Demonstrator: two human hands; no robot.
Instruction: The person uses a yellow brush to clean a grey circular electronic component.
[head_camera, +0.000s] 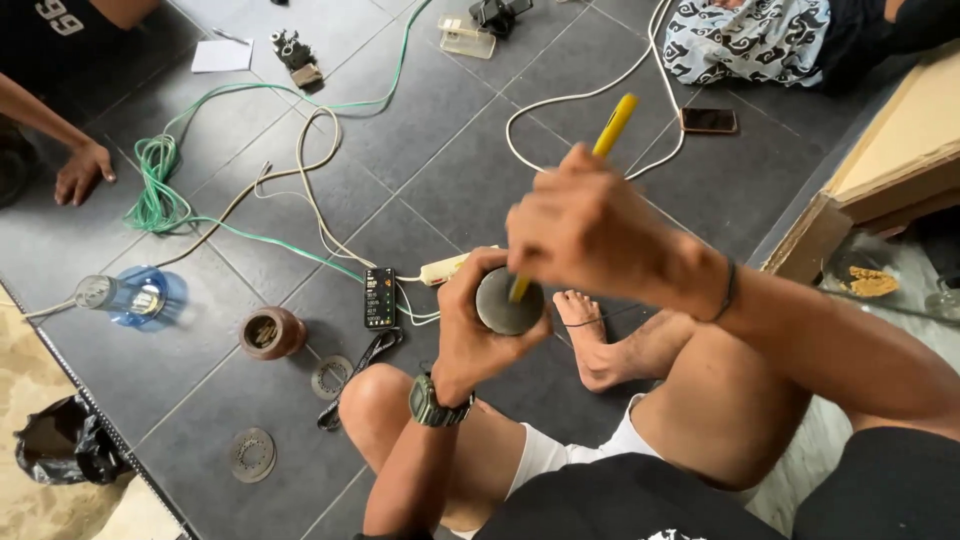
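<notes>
Near the centre of the frame, the left hand (478, 330) is closed around a round dark grey part (508, 302), gripping it from the left side and from below. The flat circular face of this part looks up toward the camera. The right hand (585, 228) is closed around a yellow screwdriver (612, 128). The long axis of the screwdriver runs diagonally: the handle end points to the upper right of the frame, and the tip points down-left and touches the face of the round part. The middle of the tool is hidden inside the fist.

A wristwatch (432, 402) is on the left wrist. On the dark tiled floor (470, 150), just left of the hands, lies a small black meter (379, 297), and beside it a white power strip (448, 268). Further left are a brown round housing (271, 333) and a blue transparent piece (135, 296). A green cable (160, 190) is coiled at the upper left, near another person's hand (82, 172). A phone (708, 120) lies at the upper right.
</notes>
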